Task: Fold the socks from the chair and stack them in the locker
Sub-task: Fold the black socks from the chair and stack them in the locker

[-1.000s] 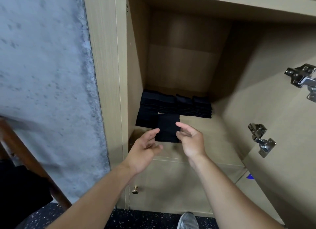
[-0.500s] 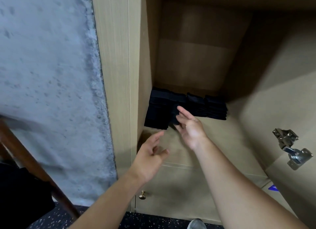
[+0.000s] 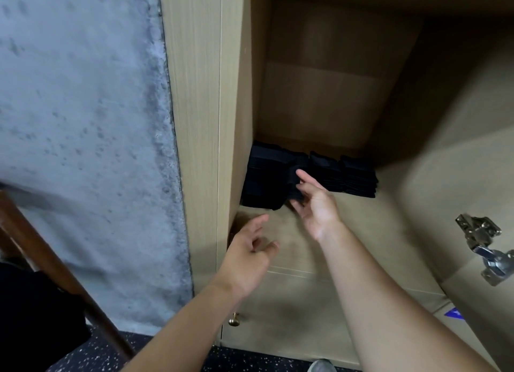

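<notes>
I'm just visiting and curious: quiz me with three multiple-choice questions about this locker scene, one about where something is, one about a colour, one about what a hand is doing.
1. Where do the folded socks lie?
A. on the locker shelf, at its back
B. on the floor
C. hanging from the door hinge

2. What colour are the socks?
A. white
B. red
C. black

3. What is the left hand doing?
A. gripping a sock
B. held open, holding nothing
C. turning the brass knob

Answers:
1 A, the socks sit in a row against the locker's back wall.
2 C, every sock looks black.
3 B, its fingers are spread in front of the shelf edge, while the right hand reaches to the socks.
</notes>
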Tool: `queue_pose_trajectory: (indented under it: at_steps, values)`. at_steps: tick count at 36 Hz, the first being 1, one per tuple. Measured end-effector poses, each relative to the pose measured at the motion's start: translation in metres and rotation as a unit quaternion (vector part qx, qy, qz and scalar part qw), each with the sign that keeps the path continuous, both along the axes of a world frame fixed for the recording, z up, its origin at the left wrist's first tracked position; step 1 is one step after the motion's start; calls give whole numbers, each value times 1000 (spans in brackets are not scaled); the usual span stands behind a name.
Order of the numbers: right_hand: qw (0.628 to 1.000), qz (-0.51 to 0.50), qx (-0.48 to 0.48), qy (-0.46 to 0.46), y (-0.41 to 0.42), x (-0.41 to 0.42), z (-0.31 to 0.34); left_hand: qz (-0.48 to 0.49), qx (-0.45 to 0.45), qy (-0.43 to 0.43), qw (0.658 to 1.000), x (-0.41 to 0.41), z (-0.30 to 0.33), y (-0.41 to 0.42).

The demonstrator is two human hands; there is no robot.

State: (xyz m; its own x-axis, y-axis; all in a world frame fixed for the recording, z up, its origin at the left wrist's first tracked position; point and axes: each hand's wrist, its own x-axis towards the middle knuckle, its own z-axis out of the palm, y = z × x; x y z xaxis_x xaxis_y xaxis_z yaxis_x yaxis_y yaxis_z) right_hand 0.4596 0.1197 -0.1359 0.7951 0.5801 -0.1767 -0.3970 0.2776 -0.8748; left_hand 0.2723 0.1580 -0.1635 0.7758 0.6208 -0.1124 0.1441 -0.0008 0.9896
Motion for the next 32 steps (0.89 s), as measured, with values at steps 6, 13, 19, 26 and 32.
queue_pose_trajectory:
  at_steps: [6, 13, 19, 26, 32]
  values:
    - [998, 8, -63, -29, -4, -2, -5, 9, 32, 18, 999, 10, 0, 8]
    - [996, -10, -83, -23, -15, 6, -18, -9, 36, 40, 999, 31, 13, 16]
    - [996, -47, -76, -15, -21, 5, -12, -6, 37, 73, 997, 40, 12, 23]
    - [995, -95, -1, 33, -25, 5, -5, -17, 49, 90, 995, 40, 7, 21]
    - [994, -36, 77, 69, -3, -5, 5, -13, 73, 67, 995, 33, 4, 12]
